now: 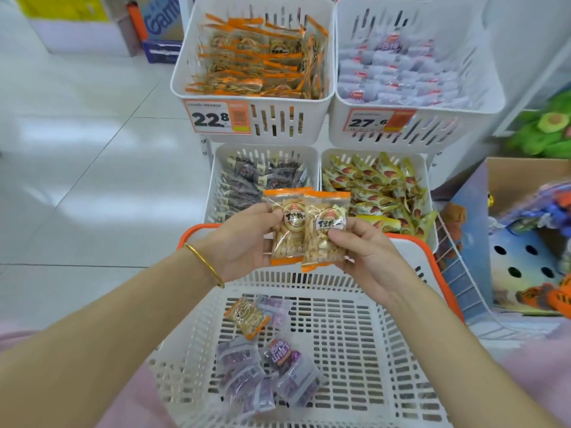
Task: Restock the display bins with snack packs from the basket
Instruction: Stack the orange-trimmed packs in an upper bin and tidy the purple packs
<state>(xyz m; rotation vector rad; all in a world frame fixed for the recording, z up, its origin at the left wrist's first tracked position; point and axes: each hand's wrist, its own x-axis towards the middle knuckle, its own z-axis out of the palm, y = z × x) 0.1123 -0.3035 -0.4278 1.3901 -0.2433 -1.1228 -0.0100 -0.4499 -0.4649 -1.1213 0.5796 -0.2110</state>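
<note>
white tiled floor (77,149); open cardboard box (522,171) of toys, right; green plush (545,131) behind it; blue carton (160,21), top left.

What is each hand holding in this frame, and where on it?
Left hand pinches one orange-edged snack pack at its left side; right hand pinches a second orange-edged pack at its right side.

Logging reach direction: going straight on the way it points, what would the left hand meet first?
Likely the lower-left bin of dark packs, beyond the left hand and its orange-edged snack pack; depth is unclear.
</note>
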